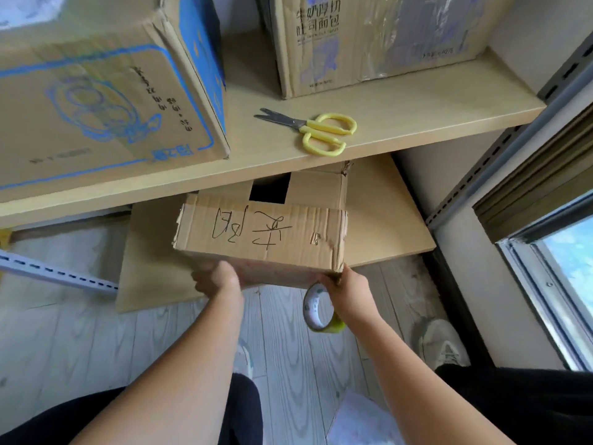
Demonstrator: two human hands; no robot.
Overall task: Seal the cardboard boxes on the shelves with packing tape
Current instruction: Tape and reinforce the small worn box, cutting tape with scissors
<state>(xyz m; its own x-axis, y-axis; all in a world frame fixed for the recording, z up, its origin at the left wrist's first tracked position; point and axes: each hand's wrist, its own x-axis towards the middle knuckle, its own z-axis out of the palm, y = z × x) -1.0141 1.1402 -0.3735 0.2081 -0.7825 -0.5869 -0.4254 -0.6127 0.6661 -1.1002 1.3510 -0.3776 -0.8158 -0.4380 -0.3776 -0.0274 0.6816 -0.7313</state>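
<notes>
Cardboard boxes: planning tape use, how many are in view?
3. A blue-printed box upper shelf left, a taped box upper shelf back, a handwritten box on the lower shelf. Others may sit out of frame.

"吐司面包" on upper box [378, 43]
</notes>
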